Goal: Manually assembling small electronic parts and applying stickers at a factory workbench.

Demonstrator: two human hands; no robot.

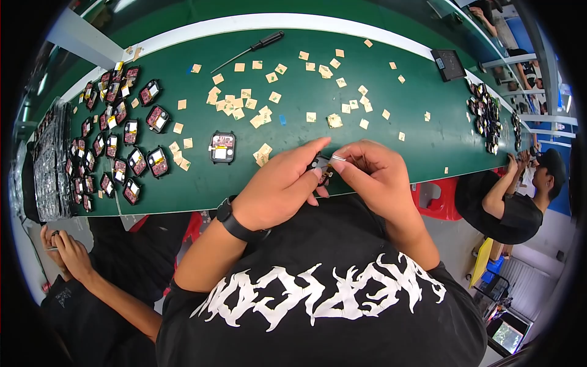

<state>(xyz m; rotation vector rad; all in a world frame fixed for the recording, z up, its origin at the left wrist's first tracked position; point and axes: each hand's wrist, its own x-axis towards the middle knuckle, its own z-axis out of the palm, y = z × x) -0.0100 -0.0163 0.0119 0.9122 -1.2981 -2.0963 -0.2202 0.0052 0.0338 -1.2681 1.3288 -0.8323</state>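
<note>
My left hand (pixel 275 186), with a black watch on its wrist, is closed around an open smartwatch housing (pixel 324 176) at the table's near edge. Fingers cover most of this housing; a bit of dark frame and reddish board shows. Against its upper side, my right hand (pixel 380 177) pinches a small silvery-white flat piece (pixel 337 158), whose kind I cannot make out. To the left of my hands lies another open smartwatch housing (pixel 222 147), face up, with a red board and a white block inside. A small stack of tan paper squares (pixel 334 120) sits just beyond my fingers.
Many tan squares (pixel 230 103) lie scattered over the green table (pixel 367 79). Open watch housings (pixel 112 146) crowd the left, beside clear plastic trays (pixel 52 159). A screwdriver (pixel 251 51) and black box (pixel 448 65) lie farther back. Co-workers (pixel 513 196) sit on both sides.
</note>
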